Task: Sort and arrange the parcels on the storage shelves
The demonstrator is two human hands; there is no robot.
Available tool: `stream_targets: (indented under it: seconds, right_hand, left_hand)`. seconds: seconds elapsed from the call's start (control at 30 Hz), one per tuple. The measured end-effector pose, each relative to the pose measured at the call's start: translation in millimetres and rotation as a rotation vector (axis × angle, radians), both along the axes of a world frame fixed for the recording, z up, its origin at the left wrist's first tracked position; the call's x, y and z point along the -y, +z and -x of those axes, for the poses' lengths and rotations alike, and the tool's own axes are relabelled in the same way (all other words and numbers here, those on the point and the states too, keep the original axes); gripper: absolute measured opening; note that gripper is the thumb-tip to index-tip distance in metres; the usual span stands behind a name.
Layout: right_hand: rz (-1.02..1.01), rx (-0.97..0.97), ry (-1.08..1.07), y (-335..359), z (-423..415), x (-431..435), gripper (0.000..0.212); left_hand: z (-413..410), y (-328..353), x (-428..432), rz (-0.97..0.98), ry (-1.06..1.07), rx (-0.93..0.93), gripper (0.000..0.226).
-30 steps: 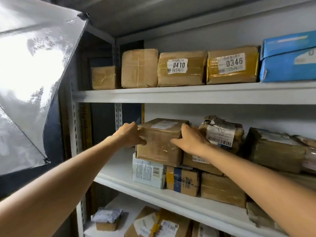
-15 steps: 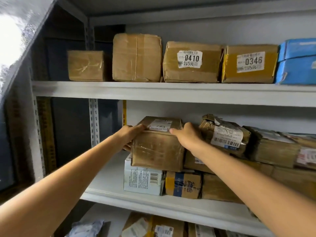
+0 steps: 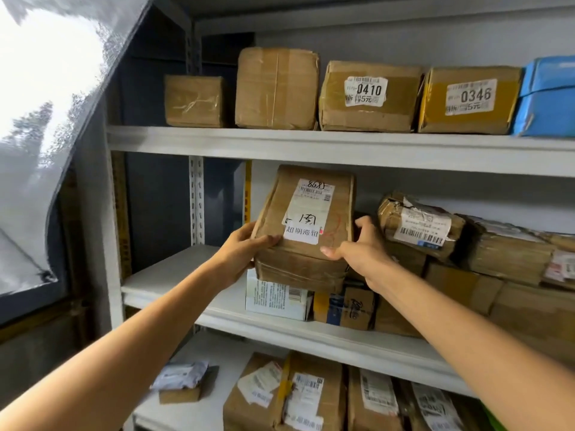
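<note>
Grey metal shelves (image 3: 311, 147) are stacked with parcels; a taped brown box (image 3: 306, 231) is gripped at its sides by the left hand (image 3: 241, 251) and right hand (image 3: 362, 251), tilted label-forward.

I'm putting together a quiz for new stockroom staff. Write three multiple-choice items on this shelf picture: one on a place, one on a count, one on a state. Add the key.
1. Where is the blue parcel?
A. on the bottom shelf
B. at the right end of the top shelf
C. in the person's hands

2. How many top-shelf parcels bear a large four-digit sticker?
A. one
B. two
C. four

3. How is the labelled brown parcel handled?
A. it lies flat, untouched
B. one hand alone holds it
C. both hands grip it, tipped up

Key:
1 B: it stands right of the 0346 parcel, at the shelf's right end.
2 B: only the 0410 parcel and the 0346 parcel show such stickers.
3 C: the left hand and the right hand grip its two sides.
</note>
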State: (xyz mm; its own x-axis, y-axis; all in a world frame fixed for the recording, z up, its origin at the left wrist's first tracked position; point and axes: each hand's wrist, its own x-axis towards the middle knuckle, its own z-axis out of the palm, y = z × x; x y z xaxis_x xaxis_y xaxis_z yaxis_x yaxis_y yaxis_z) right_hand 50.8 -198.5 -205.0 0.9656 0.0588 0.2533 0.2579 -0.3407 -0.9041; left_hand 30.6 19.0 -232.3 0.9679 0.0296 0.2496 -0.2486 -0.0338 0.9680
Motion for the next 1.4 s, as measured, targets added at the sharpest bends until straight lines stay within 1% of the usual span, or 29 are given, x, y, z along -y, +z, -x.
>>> stream_targets:
  seconds: [0.13,0.17,0.27,0.33,0.43,0.47,0.57,0.63,0.7,0.77,0.9,1.0,1.1,1.23,1.4]
  right_hand:
    - [0.027,0.049,-0.013,-11.1,7.2,-3.6,0.095]
    - [0.029,0.057,-0.016,-12.4,8.0,-4.3,0.092]
    - [0.027,0.073,-0.023,-15.0,10.4,-3.7,0.081]
    - [0.016,0.038,0.018,-17.7,11.4,-3.8,0.086]
    - [0.015,-0.010,0.108,-22.9,17.7,-3.9,0.105]
    - [0.023,-0.020,0.136,-24.0,21.0,-3.0,0.108]
    - [0.058,0.003,0.203,-24.8,32.5,3.2,0.104]
    - [0.088,0.019,0.218,-27.3,36.1,6.2,0.096]
    - [0.115,0.033,0.227,-33.2,38.3,8.0,0.089]
    - [0.127,0.054,0.239,-42.2,38.2,10.5,0.087]
    - [0.135,0.108,0.272,-54.1,45.9,20.3,0.091]
    - [0.183,0.168,0.302,-61.8,56.7,23.8,0.098]
    - [0.191,0.175,0.354,-72.8,72.9,27.4,0.103]
    - [0.201,0.155,0.371,-102.4,93.5,41.0,0.099]
    - [0.208,0.065,0.387,-164.4,120.9,63.3,0.102]
  left_hand:
    - [9.2,-4.6,-5.2,-0.071,-0.068,-0.039,0.066]
    - [11.1,-6.2,-6.4,-0.073,-0.077,-0.040,0.066]
    - [17.4,-13.3,-8.6,-0.044,-0.073,-0.048,0.078]
    - [20.2,-19.6,-9.3,-0.015,-0.071,-0.043,0.082]
    - [25.1,-28.2,-9.6,0.015,-0.056,-0.031,0.084]
    - [27.2,-30.3,-10.3,0.012,-0.056,-0.024,0.085]
    - [34.4,-36.6,-13.9,-0.025,-0.074,0.013,0.089]
    - [40.8,-43.2,-15.0,-0.037,-0.074,0.032,0.092]
    - [48.9,-50.5,-13.6,-0.054,-0.064,0.051,0.090]
    - [55.8,-57.5,-13.1,-0.085,-0.068,0.076,0.084]
    - [70.2,-64.1,-10.1,-0.034,-0.078,0.081,0.067]
    - [80.5,-70.2,-6.6,-0.020,-0.057,0.060,0.068]
    - [94.5,-78.5,-3.2,0.025,-0.057,0.029,0.069]
    - [122.9,-110.8,11.4,0.037,-0.043,0.012,0.055]
    - [154.0,-163.5,29.6,-0.003,-0.022,-0.025,0.067]
